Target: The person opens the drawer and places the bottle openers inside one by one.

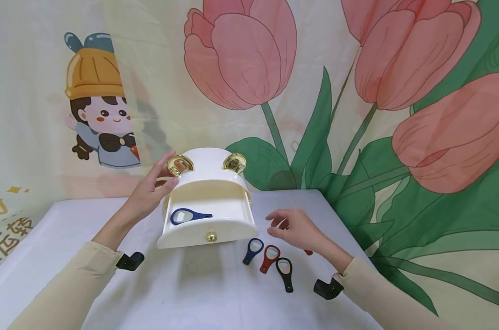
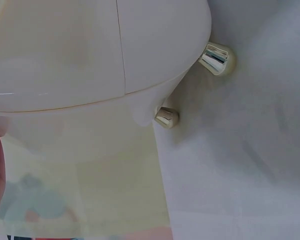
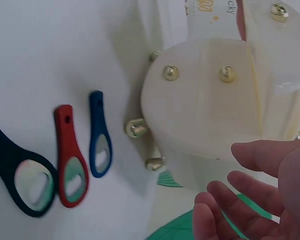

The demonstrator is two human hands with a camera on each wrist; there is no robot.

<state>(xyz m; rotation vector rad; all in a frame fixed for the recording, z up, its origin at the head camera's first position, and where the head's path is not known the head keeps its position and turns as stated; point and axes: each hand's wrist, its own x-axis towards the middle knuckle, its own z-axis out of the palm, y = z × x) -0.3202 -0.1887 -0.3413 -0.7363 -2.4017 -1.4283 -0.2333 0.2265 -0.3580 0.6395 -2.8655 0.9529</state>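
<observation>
A small white chest (image 1: 208, 158) with gold knobs and feet stands on the table, its upper drawer (image 1: 233, 227) pulled out. Inside that drawer lies a blue bottle opener (image 1: 200, 215). My left hand (image 1: 148, 192) rests against the chest's upper left side, fingertips by a gold round ornament (image 1: 180, 165). To the right of the drawer, my right hand (image 1: 296, 228) hovers with loosely bent fingers, holding nothing. Below it lie another blue opener (image 1: 246, 258), a red opener (image 1: 264, 266) and a dark green opener (image 1: 288, 279).
A further red piece (image 1: 308, 252) peeks out beneath the right wrist, mostly hidden. The white-covered table (image 1: 150, 302) ends at a backdrop (image 1: 158, 91) printed with tulips and a cartoon child. Two more gold knobs (image 3: 227, 74) show on the chest's lower front.
</observation>
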